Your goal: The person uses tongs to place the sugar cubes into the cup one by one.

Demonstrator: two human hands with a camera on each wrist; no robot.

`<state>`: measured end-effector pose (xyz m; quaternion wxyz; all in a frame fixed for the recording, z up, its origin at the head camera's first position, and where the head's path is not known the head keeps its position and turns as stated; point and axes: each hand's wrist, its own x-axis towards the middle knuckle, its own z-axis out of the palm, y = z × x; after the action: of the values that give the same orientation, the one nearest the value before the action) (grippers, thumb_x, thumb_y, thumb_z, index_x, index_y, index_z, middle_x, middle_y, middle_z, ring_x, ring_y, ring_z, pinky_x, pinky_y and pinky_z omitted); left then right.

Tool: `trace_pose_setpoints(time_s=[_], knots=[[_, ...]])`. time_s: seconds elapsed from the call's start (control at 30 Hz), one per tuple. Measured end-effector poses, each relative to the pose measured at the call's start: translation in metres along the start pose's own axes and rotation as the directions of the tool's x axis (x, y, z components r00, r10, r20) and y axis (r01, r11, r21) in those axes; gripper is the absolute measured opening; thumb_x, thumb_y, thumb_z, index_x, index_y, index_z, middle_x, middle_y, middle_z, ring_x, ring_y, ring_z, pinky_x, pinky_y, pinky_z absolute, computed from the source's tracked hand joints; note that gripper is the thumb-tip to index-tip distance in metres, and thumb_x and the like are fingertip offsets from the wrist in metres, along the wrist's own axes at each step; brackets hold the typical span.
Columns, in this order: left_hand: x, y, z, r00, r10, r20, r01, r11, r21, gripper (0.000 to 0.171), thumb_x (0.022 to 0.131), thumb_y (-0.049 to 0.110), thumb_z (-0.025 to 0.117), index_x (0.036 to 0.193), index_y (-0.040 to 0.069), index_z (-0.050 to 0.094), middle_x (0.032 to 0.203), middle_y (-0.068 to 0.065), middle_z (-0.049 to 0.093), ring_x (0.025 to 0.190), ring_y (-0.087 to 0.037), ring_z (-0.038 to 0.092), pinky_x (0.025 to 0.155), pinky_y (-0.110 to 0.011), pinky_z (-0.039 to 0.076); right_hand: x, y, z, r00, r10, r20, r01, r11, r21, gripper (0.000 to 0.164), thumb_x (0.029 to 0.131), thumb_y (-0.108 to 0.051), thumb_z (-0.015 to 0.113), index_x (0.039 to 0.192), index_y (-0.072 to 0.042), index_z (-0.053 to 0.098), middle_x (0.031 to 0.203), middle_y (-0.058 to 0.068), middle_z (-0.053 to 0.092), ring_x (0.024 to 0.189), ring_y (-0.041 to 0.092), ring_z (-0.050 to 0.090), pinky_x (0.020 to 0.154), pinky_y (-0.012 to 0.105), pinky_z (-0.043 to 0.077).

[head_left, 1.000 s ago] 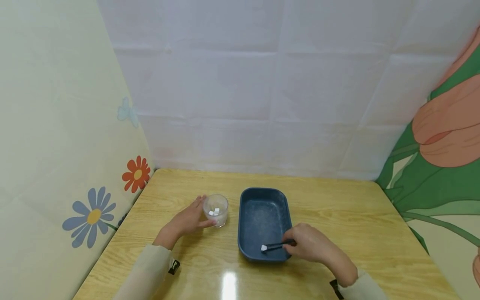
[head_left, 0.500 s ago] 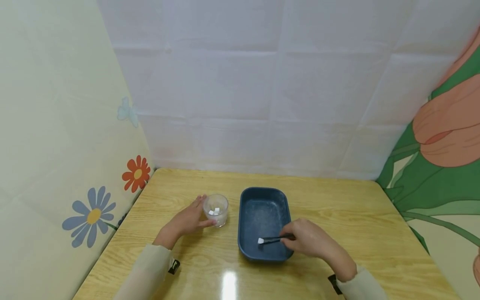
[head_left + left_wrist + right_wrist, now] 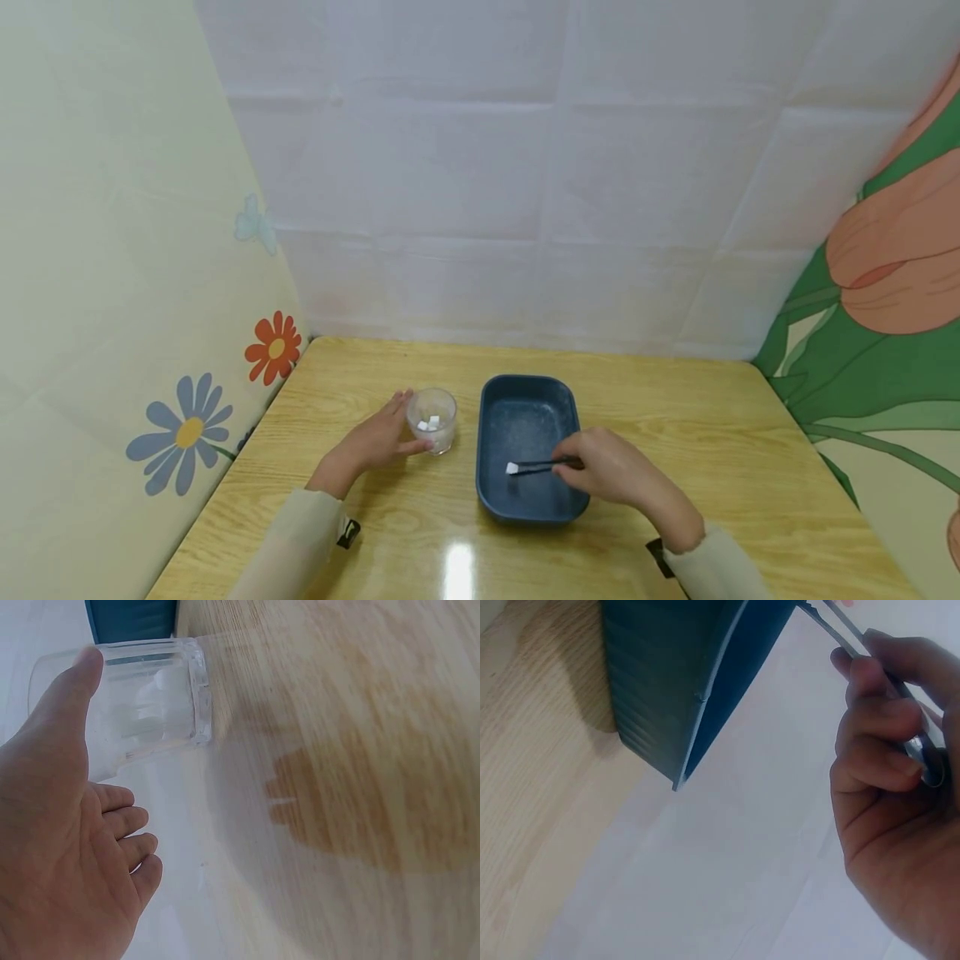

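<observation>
A clear glass (image 3: 431,421) with several small white cubes (image 3: 429,424) stands on the table. My left hand (image 3: 378,435) holds it from the left, thumb on the near side; in the left wrist view the thumb lies along the glass (image 3: 146,701) and the other fingers bend loosely below. Slim dark tongs (image 3: 536,466) are gripped in my right hand (image 3: 611,471), whose fingers curl round their bent end in the right wrist view. Between the tips sits one white cube (image 3: 512,468), above the dark blue rectangular dish (image 3: 528,512). That cube is out of the right wrist view.
The dish stands right of the glass with a narrow gap between them. A wooden table (image 3: 405,542) carries everything, with a light glare near its front. A white cloth (image 3: 450,208) hangs behind, and flowered cloths flank both sides.
My right hand has moved left and away from me, carrying the tongs and cube over the dish towards the glass. The left hand and glass have stayed put.
</observation>
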<state>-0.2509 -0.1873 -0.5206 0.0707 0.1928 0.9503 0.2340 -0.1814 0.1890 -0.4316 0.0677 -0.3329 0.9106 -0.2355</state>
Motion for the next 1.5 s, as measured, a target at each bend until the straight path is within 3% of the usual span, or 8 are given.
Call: trace_pose_setpoints(time_s=[0.97, 1.5], knots=[[-0.004, -0.001, 0.002, 1.000, 0.005, -0.003, -0.005, 1.000, 0.000, 0.101, 0.092, 0.061, 0.065, 0.160, 0.000, 0.021, 0.166, -0.020, 0.020, 0.155, -0.038, 0.014, 0.123, -0.054, 0.022, 0.030, -0.014, -0.006, 0.995, -0.080, -0.064, 0.077, 0.996, -0.047, 0.015, 0.096, -0.012, 0.070, 0.105, -0.006, 0.079, 0.091, 0.001, 0.076, 0.062, -0.005, 0.055, 0.059, 0.020, 0.049], [0.000, -0.001, 0.002, 1.000, 0.007, -0.003, -0.007, 1.000, 0.008, 0.100, 0.092, 0.060, 0.065, 0.160, 0.000, 0.022, 0.166, -0.021, 0.020, 0.155, -0.038, 0.014, 0.123, -0.055, 0.022, 0.047, -0.020, -0.008, 0.993, -0.074, -0.090, 0.071, 0.997, -0.035, 0.015, 0.097, -0.013, 0.069, 0.105, -0.006, 0.079, 0.083, -0.003, 0.073, 0.050, -0.002, 0.047, 0.048, 0.021, 0.043]])
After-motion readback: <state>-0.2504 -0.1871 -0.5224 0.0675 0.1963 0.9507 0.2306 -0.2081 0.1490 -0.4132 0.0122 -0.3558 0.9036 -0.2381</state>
